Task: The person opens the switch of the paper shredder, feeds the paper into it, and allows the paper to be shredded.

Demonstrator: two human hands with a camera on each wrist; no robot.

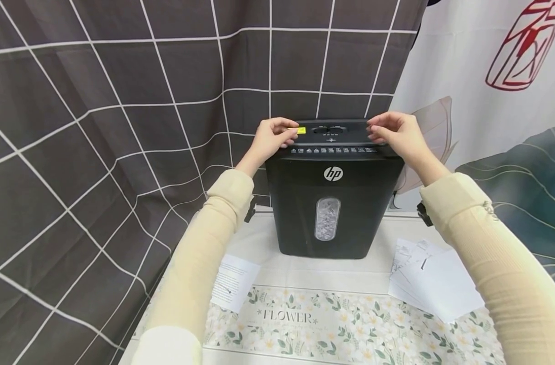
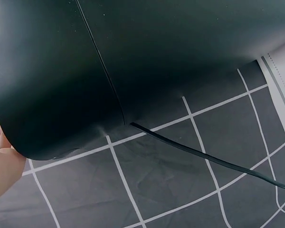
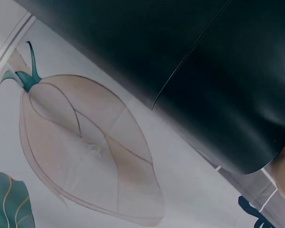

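A black paper shredder with an HP logo stands upright, its oval window showing shredded paper. My left hand is at the top's left end, thumb and index finger bent close together beside a yellow label. Mirroring it, my right hand has curled fingers and thumb at the top's right end. Each hand overlaps the lid's edge, and I cannot tell whether either grips anything. In the left wrist view the left hand shows at the shredder's corner. In the right wrist view only a sliver of the right hand appears.
A printed sheet lies left on the floral tablecloth. Several overlapping papers lie on the right. Behind hangs a dark grid-patterned curtain, with a white printed one beside it. A black cable runs behind the shredder.
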